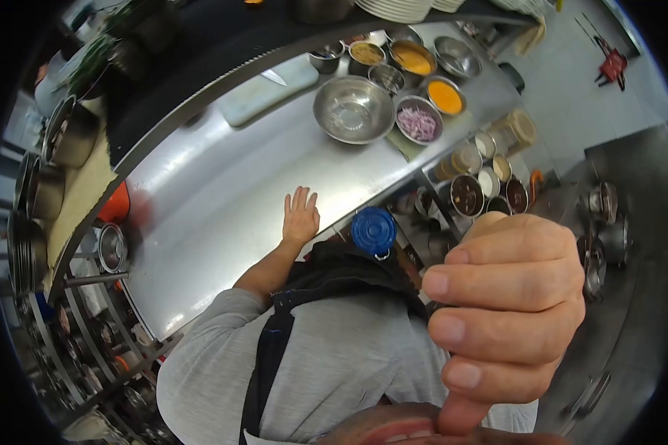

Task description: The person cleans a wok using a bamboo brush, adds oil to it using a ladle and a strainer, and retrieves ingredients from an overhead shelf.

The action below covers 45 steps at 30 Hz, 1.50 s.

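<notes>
My left hand (300, 220) lies on the steel worktop (223, 193) near its front edge, fingers stretched out and nothing in them. Close to the camera, my right hand (512, 311) is raised with its fingers curled in. Its thumb touches the mouth at the bottom of the view, and no object shows in the hand. Beyond my left hand stands a wide steel bowl (354, 110) with nothing visible inside. Beside it is a bowl of chopped purple onion (417, 124). A blue round lid (373, 231) sits by the worktop's front edge.
A knife (274, 77) lies on a white cutting board (269, 93). Bowls with orange liquid (445, 96) stand at the back right. Small sauce containers (467, 195) are to the right. A raised dark shelf (200, 52) runs along the back; stacked pots (70, 133) stand left.
</notes>
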{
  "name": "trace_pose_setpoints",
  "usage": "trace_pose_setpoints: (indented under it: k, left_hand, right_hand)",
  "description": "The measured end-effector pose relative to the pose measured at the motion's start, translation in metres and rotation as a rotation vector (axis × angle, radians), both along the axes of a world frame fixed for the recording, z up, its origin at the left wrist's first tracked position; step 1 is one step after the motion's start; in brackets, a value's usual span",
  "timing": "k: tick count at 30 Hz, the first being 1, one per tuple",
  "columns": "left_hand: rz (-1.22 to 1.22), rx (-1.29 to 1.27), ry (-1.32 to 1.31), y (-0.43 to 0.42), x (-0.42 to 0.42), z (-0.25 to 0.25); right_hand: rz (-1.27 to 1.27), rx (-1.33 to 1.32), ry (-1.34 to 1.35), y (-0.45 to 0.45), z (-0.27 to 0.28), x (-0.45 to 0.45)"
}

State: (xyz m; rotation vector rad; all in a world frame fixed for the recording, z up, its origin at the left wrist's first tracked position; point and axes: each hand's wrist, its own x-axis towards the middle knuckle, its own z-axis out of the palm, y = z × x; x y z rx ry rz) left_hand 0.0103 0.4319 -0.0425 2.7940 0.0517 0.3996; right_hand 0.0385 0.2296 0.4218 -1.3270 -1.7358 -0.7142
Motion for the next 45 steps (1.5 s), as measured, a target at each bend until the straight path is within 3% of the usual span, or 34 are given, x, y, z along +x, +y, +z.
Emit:
trace_pose_setpoints:
  k: [7, 14, 17, 20, 22, 26, 30, 34, 38, 40, 41, 45]
  left_hand:
    - [-0.006, 0.037, 0.025, -0.003, 0.001, 0.002]
    - [0.012, 0.064, 0.065, -0.005, 0.0, 0.0]
    - [0.007, 0.097, 0.012, -0.001, 0.0, -0.015]
    - [0.016, 0.087, 0.054, 0.004, -0.002, -0.007]
    - [0.005, -0.101, 0.189, 0.01, -0.002, 0.016]
    - [0.023, -0.031, 0.033, 0.01, -0.009, 0.003]
    - [0.038, 0.004, 0.008, 0.012, -0.013, 0.01]
    - [0.027, -0.018, -0.001, 0.01, -0.014, 0.014]
    - [0.019, -0.01, 0.006, 0.009, -0.015, 0.016]
    - [0.015, -0.006, -0.002, 0.009, -0.015, 0.015]
    - [0.014, -0.01, -0.003, 0.008, -0.016, 0.016]
    - [0.013, -0.01, -0.013, 0.007, -0.018, 0.01]
  right_hand:
    - [-0.111, -0.017, 0.074, -0.027, -0.012, -0.01]
    - [-0.2, 0.044, -0.132, -0.029, -0.028, 0.002]
    - [-0.236, -0.114, 0.092, -0.025, -0.048, 0.016]
    - [-0.37, -0.215, 0.438, -0.03, -0.144, 0.023]
    - [-0.652, -0.586, 0.825, -0.044, -0.234, 0.011]
    - [-0.774, -1.219, 0.779, -0.133, -0.409, -0.036]
    - [-0.915, -1.49, 0.944, -0.197, -0.465, -0.054]
    - [-1.069, -1.455, 1.04, -0.225, -0.474, -0.039]
    - [-1.129, -1.199, 1.061, -0.23, -0.484, -0.006]
    - [-1.096, -1.023, 1.051, -0.216, -0.485, 0.015]
    - [-1.066, -0.982, 1.196, -0.159, -0.42, 0.017]
    - [-0.961, -0.93, 0.996, -0.12, -0.464, 0.046]
